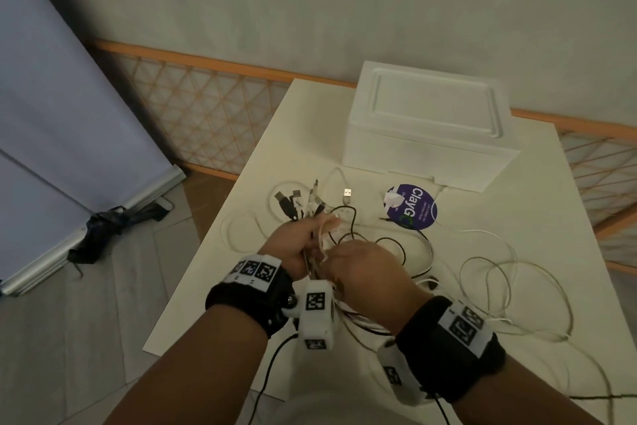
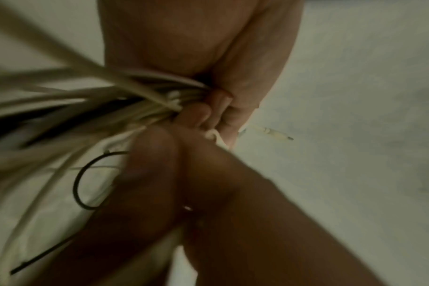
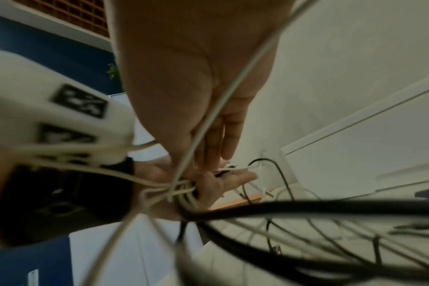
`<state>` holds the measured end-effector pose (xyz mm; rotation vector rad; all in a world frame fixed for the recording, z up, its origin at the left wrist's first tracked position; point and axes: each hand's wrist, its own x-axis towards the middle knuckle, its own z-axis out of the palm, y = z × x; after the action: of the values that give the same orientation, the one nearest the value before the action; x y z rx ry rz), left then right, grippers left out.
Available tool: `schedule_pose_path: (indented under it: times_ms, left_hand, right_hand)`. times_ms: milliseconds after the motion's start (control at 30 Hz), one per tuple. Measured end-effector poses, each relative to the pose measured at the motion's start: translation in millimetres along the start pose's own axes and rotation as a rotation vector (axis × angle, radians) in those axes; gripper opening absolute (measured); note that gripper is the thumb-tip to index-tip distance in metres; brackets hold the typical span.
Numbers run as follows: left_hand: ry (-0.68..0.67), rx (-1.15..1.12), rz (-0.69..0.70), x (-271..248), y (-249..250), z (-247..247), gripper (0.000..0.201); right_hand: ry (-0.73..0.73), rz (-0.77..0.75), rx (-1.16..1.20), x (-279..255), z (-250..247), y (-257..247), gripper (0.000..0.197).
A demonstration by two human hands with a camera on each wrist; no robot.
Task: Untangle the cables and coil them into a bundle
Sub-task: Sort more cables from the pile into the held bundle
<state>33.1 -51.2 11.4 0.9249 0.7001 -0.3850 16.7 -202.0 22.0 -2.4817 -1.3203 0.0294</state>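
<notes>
My left hand (image 1: 296, 245) grips a bunch of white and black cables (image 1: 312, 252), and their USB plugs (image 1: 296, 205) fan out above the fist. In the left wrist view its fingers (image 2: 222, 100) curl round the bunch (image 2: 147, 102). My right hand (image 1: 365, 269) is pressed against the bunch from the right. A thin white cable (image 3: 233, 87) runs down its palm (image 3: 184, 77) between thumb and fingers, which pinch it beside the left hand (image 3: 216, 181). Loose cable loops (image 1: 489, 286) trail over the white table (image 1: 310, 131) to the right.
A white foam box (image 1: 431, 128) stands at the back of the table, with a round purple sticker (image 1: 413, 205) in front of it. A wooden lattice rail (image 1: 206, 107) runs behind. A thick black cable (image 3: 306, 208) sweeps under the right wrist.
</notes>
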Motion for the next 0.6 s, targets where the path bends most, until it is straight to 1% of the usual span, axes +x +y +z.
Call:
schedule_pose_path:
  times_ms: [33,67,100,133,200,267,300,367,400,467,533,600]
  left_hand:
    - [0.019,0.003,-0.008,1,4,5,0.020]
    - [0.034,0.018,-0.007,5,7,8,0.019]
    - [0.042,0.040,-0.002,7,10,12,0.019]
    - [0.046,0.046,0.000,12,12,14,0.018]
    - [0.043,0.010,0.005,21,14,17,0.015]
    - [0.024,0.041,0.052,26,15,22,0.007]
    - [0.002,0.066,0.078,27,15,24,0.005]
    - [-0.038,0.108,0.111,25,14,29,0.003]
    - [-0.042,0.116,0.116,26,12,29,0.003]
    - [-0.029,0.072,0.088,27,13,29,0.010]
    - [-0.013,-0.014,0.039,29,14,27,0.017]
    - [-0.010,-0.045,0.009,30,14,23,0.021]
  right_hand:
    - [-0.097,0.008,-0.027,-3,-1,-1,0.012]
    - [-0.158,0.019,-0.027,-4,-2,0,0.015]
    - [-0.180,0.047,0.026,-6,-6,4,0.021]
    - [-0.155,0.106,0.125,-6,-11,10,0.029]
    - [-0.005,0.255,0.293,-5,-22,26,0.040]
    - [0.128,0.363,0.337,2,-27,47,0.038]
    - [0.150,0.378,0.350,7,-26,56,0.038]
    - [0.117,0.340,0.344,22,-19,73,0.040]
    - [0.091,0.311,0.326,29,-15,79,0.037]
    - [0.075,0.257,0.286,38,-10,85,0.035]
    - [0.107,0.165,0.201,38,-5,85,0.038]
    - [0.161,0.119,0.193,35,2,84,0.035]
